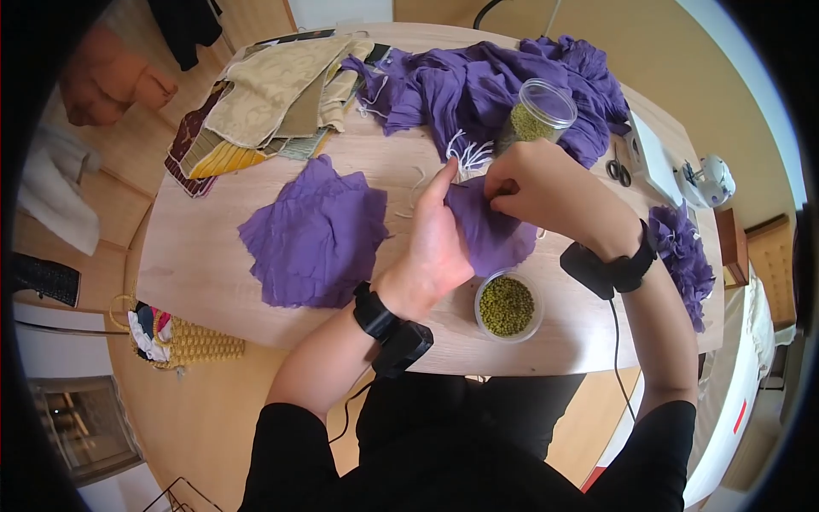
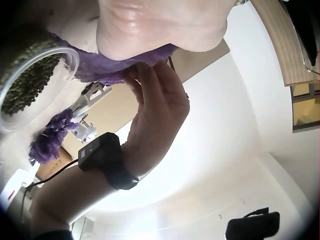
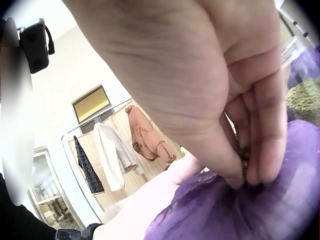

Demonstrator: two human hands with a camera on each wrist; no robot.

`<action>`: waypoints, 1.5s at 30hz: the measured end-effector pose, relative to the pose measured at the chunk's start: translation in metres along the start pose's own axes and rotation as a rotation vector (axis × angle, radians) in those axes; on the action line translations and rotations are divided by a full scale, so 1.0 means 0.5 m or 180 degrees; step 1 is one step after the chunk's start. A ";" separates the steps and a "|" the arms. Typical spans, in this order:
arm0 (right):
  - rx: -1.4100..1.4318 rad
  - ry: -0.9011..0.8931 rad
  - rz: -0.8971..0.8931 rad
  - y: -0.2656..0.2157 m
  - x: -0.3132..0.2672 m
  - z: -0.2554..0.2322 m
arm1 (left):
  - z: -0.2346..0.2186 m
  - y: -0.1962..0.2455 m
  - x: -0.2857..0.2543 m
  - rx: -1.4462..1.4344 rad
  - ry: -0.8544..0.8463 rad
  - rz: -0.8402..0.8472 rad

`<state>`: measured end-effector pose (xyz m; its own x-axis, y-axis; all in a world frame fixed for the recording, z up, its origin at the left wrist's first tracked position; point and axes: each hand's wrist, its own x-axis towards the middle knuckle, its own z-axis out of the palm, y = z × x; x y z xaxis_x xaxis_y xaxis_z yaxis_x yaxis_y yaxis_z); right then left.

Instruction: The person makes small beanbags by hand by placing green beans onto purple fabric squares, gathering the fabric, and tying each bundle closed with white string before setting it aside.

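Note:
My left hand [image 1: 435, 243] cups a piece of purple cloth [image 1: 490, 235] above the table, thumb pointing up along its edge. My right hand [image 1: 512, 189] reaches into the top of the cloth with its fingertips pinched together. In the right wrist view the right hand [image 3: 245, 172] pinches what look like small green beans, pressed into the purple cloth [image 3: 235, 215]. A shallow clear bowl of green beans [image 1: 508, 305] sits just below the hands. The left wrist view shows the bowl of beans [image 2: 27, 82], the cloth [image 2: 100, 67] and the left hand [image 2: 160, 25].
A flat stack of purple cloth pieces [image 1: 316, 235] lies to the left. At the back are a heap of purple fabric [image 1: 478, 81], a clear jar of beans [image 1: 537, 111], white strings [image 1: 469, 155] and fabric samples [image 1: 273, 94]. Scissors [image 1: 618, 169], a small sewing machine [image 1: 708, 179] and purple bundles [image 1: 682, 256] lie right.

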<state>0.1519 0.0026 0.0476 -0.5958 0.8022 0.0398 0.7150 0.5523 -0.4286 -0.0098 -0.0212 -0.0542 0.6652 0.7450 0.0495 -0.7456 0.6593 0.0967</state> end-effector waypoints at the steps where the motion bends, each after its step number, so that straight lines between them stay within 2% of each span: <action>1: -0.0091 -0.0021 -0.0007 -0.002 0.008 0.003 | 0.001 0.003 0.000 0.0076 0.0082 0.0093; 10: 0.0128 0.0192 -0.0049 -0.008 0.027 0.004 | 0.023 0.017 -0.001 0.0031 0.0516 0.0400; 14: 0.0296 0.0362 -0.0035 -0.026 -0.010 -0.023 | 0.010 0.022 0.000 0.0094 0.0106 0.0389; 16: 0.0410 0.0226 0.0087 -0.047 -0.043 -0.028 | 0.022 0.019 -0.003 0.0132 0.0704 0.0467; 18: 0.0560 -0.0012 0.0377 -0.072 -0.082 -0.024 | 0.002 0.021 0.005 0.0187 0.0682 0.0583; 19: 0.0573 -0.0048 0.0384 -0.076 -0.099 -0.013 | -0.006 0.022 0.008 0.0271 0.0643 0.0653; 22: 0.0376 -0.0665 0.0325 -0.084 -0.143 0.005 | -0.017 0.024 0.004 0.0330 0.0602 0.0589; 26: 0.0097 -0.0603 0.0297 -0.073 -0.173 0.064 | -0.005 0.020 0.006 0.0191 0.0759 0.0624; 28: 0.0037 -0.0636 0.0265 -0.073 -0.176 0.081 | -0.009 0.020 0.008 0.0197 0.0590 0.0652; 37: -0.0105 -0.0654 -0.0038 -0.063 -0.170 0.115 | 0.005 0.017 0.003 0.0153 0.0653 0.0567; 43: 0.0641 -0.0792 0.0151 -0.056 -0.153 0.066 | 0.003 0.018 0.006 0.0204 0.0765 0.0660; 45: 0.0998 -0.0857 0.0316 -0.041 -0.146 0.052 | -0.014 0.021 0.006 0.0171 0.0621 0.0609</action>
<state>0.1713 -0.0734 0.0304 -0.6337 0.7371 -0.2347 0.6525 0.3463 -0.6741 -0.0160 -0.0114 -0.0603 0.4884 0.8643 -0.1198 -0.8504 0.5023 0.1569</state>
